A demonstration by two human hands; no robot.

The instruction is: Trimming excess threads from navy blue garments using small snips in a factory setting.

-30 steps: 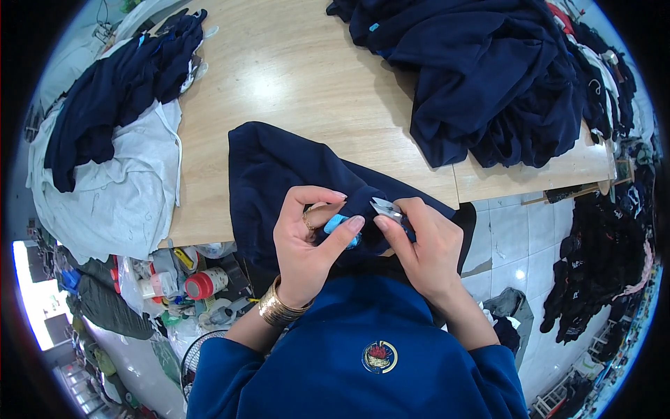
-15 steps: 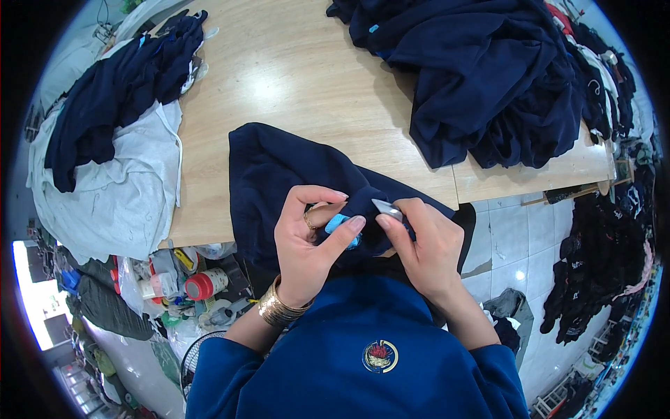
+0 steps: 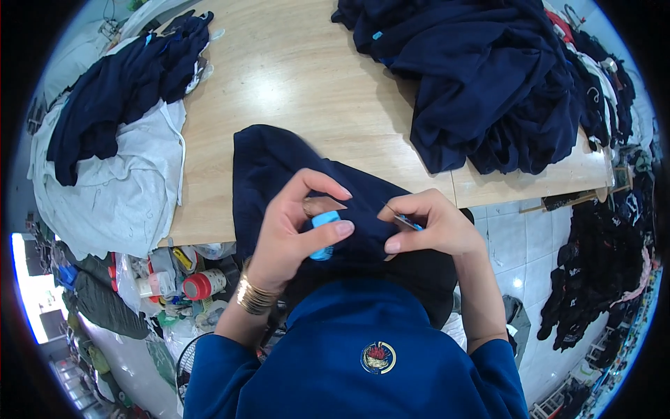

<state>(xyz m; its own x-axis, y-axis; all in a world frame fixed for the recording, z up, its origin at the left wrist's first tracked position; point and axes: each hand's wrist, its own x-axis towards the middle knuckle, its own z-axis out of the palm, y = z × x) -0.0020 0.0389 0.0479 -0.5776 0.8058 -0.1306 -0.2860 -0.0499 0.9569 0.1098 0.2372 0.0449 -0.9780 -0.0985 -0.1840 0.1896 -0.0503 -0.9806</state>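
A dark navy garment lies over the table's near edge and hangs down in front of me. Between the thumb and the other fingers of my left hand is a light-blue label, with the index finger raised apart from the thumb. Gold bangles circle that wrist. My right hand, just right of it over the garment, is curled around small metal thread snips, mostly hidden by the fingers. Its index finger and thumb tips are apart. A bit of blue also shows in this hand.
A large navy garment pile covers the right of the wooden table. At left, navy cloth lies on light-grey fabric. Below the table's edge are a red-lidded jar and bags. Black clothing lies beyond the tiled floor at right.
My hands have drawn apart, the left shifting left with the light-blue label, the right moving slightly right. The snips' pointed blades have turned away from the garment, back toward the palm.
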